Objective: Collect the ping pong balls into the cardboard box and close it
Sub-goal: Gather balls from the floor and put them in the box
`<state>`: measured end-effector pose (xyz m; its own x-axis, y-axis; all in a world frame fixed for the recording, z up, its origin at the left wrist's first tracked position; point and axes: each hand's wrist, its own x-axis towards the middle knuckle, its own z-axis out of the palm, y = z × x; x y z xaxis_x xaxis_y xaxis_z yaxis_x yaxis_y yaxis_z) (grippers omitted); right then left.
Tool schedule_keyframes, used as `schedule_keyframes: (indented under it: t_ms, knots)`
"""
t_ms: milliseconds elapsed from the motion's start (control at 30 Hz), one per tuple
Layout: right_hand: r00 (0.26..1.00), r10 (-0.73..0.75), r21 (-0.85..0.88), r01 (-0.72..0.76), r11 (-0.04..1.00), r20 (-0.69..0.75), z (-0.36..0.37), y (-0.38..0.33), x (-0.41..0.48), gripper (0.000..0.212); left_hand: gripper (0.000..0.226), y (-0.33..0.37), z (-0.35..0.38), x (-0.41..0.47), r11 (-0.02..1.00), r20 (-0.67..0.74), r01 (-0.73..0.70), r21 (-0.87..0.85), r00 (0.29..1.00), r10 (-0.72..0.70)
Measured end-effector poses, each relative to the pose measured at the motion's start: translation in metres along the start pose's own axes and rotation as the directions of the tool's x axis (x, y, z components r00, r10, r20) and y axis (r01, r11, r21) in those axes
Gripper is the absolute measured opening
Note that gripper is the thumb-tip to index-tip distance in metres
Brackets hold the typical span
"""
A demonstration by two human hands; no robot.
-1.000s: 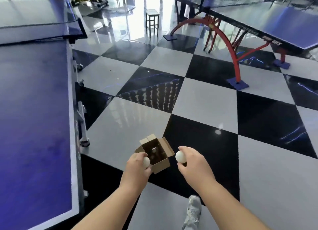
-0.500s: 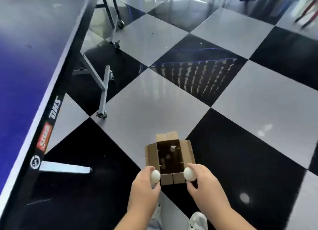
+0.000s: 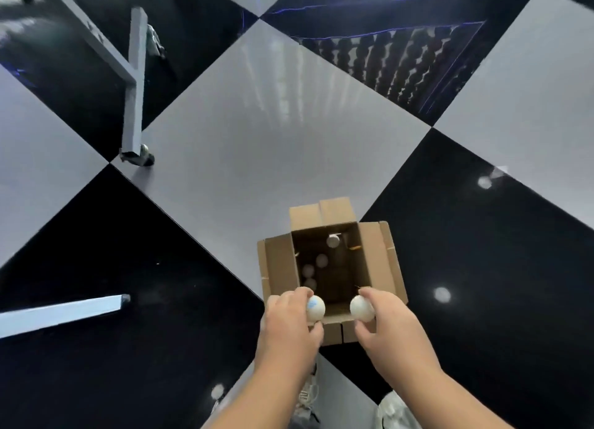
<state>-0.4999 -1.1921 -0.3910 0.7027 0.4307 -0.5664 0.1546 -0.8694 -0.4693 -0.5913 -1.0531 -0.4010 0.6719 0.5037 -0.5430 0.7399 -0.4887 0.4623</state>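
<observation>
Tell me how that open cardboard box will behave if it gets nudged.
The cardboard box probably slides easily: the tile floor looks glossy. It likely weighs little, holding only a few balls. Its four flaps stand open, so they would probably flex rather than push back.

We see two bare forearms with no sleeves, a left hand (image 3: 286, 329) and right hand (image 3: 390, 329) without rings, and pale grey-white laced sneakers (image 3: 397, 411) below.

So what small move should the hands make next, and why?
Probably open both hands and let the balls fall in. The left hand holds one ball and the right hand another, both over the near edge of the open box.
</observation>
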Motion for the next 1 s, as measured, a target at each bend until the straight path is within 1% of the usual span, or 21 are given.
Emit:
schedule_keyframes:
  t_ms: [67,167,267,367,467,533,667,767,867,1000]
  knots:
    - [1.000,0.010,-0.043,-0.009,0.999,0.022,0.015,0.006,0.018,0.043,0.035,-0.010,0.012,0.020,0.995,0.000,-0.022,0.093,1.000,0.022]
    - [0.999,0.004,-0.132,0.003,0.991,0.054,0.033,0.012,0.040,0.038,0.038,-0.021,0.026,0.044,0.981,0.037,-0.074,0.179,0.997,0.068]
    - [0.999,-0.004,-0.193,0.014,0.981,0.052,0.044,0.016,0.054,0.041,0.041,-0.028,0.037,0.060,0.954,0.079,-0.158,0.256,0.987,0.142]
    - [0.999,-0.024,-0.233,0.034,0.972,0.045,0.050,0.019,0.061,0.043,0.049,-0.031,0.043,0.069,0.934,0.099,-0.227,0.276,0.973,0.208]
    - [0.999,-0.033,-0.236,0.032,0.971,0.000,0.052,0.021,0.061,0.047,0.064,-0.031,0.048,0.069,0.921,0.107,-0.271,0.281,0.962,0.251]
    - [0.999,-0.042,-0.222,0.035,0.974,-0.026,0.052,0.023,0.058,0.051,0.070,-0.030,0.049,0.068,0.919,0.104,-0.275,0.281,0.961,0.255]
    - [0.994,-0.092,-0.242,0.076,0.967,-0.058,0.044,0.025,0.049,0.056,0.074,-0.024,0.045,0.062,0.919,0.083,-0.266,0.292,0.964,0.252]
    - [0.985,-0.144,-0.254,0.116,0.960,-0.096,0.031,0.022,0.042,0.064,0.077,-0.016,0.037,0.052,0.918,0.059,-0.263,0.298,0.965,0.257]
    - [0.972,-0.202,-0.284,0.161,0.945,-0.121,0.015,0.015,0.035,0.070,0.077,-0.005,0.024,0.038,0.916,0.002,-0.257,0.309,0.963,0.270]
    - [0.948,-0.277,-0.281,0.227,0.933,-0.155,-0.023,-0.006,0.011,0.072,0.076,0.019,-0.009,0.005,0.927,-0.092,-0.234,0.294,0.958,0.272]
